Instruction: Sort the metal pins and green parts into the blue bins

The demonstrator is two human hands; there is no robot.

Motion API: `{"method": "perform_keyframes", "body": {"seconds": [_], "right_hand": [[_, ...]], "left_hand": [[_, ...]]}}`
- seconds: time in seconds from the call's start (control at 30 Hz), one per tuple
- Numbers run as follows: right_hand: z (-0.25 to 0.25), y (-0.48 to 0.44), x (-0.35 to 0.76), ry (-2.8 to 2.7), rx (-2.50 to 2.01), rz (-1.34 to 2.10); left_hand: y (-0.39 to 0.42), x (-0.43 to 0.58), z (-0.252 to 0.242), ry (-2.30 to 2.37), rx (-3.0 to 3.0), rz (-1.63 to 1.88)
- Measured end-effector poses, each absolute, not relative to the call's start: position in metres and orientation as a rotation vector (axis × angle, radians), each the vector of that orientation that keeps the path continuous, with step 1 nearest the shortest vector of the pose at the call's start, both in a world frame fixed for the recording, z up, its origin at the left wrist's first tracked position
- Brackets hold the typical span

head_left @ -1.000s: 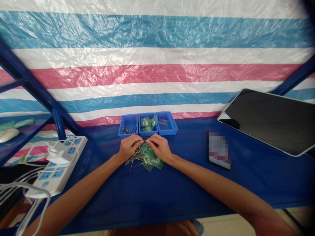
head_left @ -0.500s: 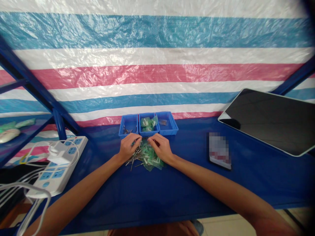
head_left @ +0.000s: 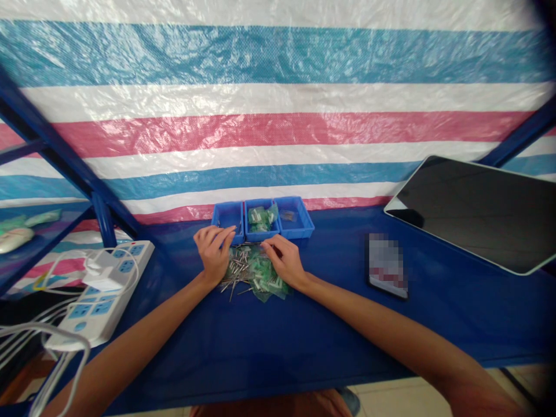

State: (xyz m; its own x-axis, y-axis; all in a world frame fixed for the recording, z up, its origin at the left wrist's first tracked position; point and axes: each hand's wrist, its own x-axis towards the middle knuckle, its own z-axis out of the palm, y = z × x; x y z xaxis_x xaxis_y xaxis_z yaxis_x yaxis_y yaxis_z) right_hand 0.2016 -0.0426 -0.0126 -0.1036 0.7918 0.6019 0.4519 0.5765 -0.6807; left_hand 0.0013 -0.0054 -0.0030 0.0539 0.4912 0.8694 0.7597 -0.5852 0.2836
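Observation:
My left hand [head_left: 212,253] is at the front of the left blue bin [head_left: 227,209], its fingers stretched out and apart over the rim; nothing shows in it. Thin metal pins, like drill bits or small rods, lie in a loose pile [head_left: 238,266] on the table, just right of that hand. Beside them is a heap of small green plastic packets [head_left: 266,280]. Over its upper right part my right hand [head_left: 286,262] is closed, thumb and fingers pinched together; what they hold is too small to make out. More green packets [head_left: 262,218] fill the middle bin.
The right bin [head_left: 307,223] contains a small clear packet [head_left: 288,216]. A phone [head_left: 386,266] lies on the blue table [head_left: 278,347], with a dark-screened tablet or monitor [head_left: 478,214] behind it. A white power strip [head_left: 104,307] with cables is at left. Striped sheeting [head_left: 278,127] hangs behind.
My left hand has moved left, away from my right hand, and its fingers have opened out over the left bin. More of the metal pins shows. My right hand has stayed in place.

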Motion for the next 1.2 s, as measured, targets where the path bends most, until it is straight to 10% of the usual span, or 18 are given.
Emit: {"method": "perform_keyframes", "body": {"seconds": [1.2], "right_hand": [[0.025,-0.043,0.205,-2.382,-1.615,0.092]], "left_hand": [[-0.013,0.012,0.008,-1.234,-2.408,-1.361]]}}
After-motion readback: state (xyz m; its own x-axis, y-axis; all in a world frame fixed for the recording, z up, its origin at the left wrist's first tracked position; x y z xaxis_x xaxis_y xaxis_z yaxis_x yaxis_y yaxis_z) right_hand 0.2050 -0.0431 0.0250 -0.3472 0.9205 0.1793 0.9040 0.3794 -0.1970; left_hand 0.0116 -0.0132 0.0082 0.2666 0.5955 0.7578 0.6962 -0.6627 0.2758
